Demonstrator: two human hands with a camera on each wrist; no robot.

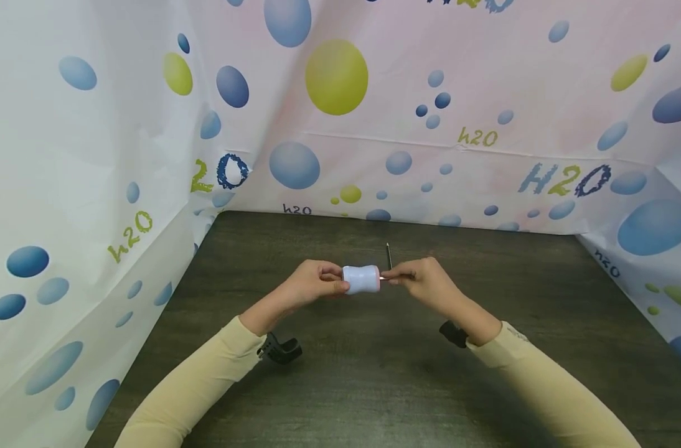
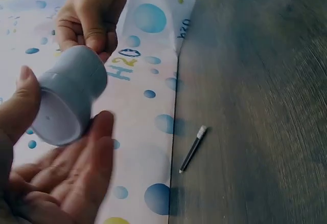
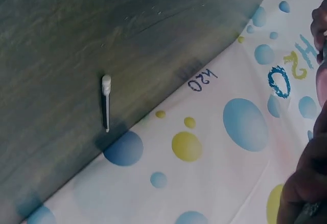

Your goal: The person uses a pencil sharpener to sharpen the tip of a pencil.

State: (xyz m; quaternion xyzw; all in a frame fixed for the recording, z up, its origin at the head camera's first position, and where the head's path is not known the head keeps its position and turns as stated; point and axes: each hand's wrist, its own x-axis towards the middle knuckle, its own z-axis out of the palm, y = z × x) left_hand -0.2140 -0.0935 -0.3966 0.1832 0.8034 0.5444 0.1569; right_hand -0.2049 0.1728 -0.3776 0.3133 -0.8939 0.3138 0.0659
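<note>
A light blue, waisted cylinder [image 1: 361,279] with a pink right end is held sideways above the table. My left hand [image 1: 312,280] holds its left end between thumb and fingers; in the left wrist view the thumb lies along one side of the cylinder [image 2: 76,86] and the fingers spread below. At the pink end, my right hand [image 1: 424,283] pinches a thin, light-coloured stick [image 1: 382,278] that meets the cylinder; most of it is hidden by the fingers. Just beyond the right fingers lies a dark pencil [image 1: 389,254], whose white end shows in both wrist views.
The dark wooden table [image 1: 340,373] is backed by a white sheet [image 1: 408,124] printed with blue and green bubbles, which also rises at both sides. Black wrist devices [image 1: 281,350] hang below both wrists.
</note>
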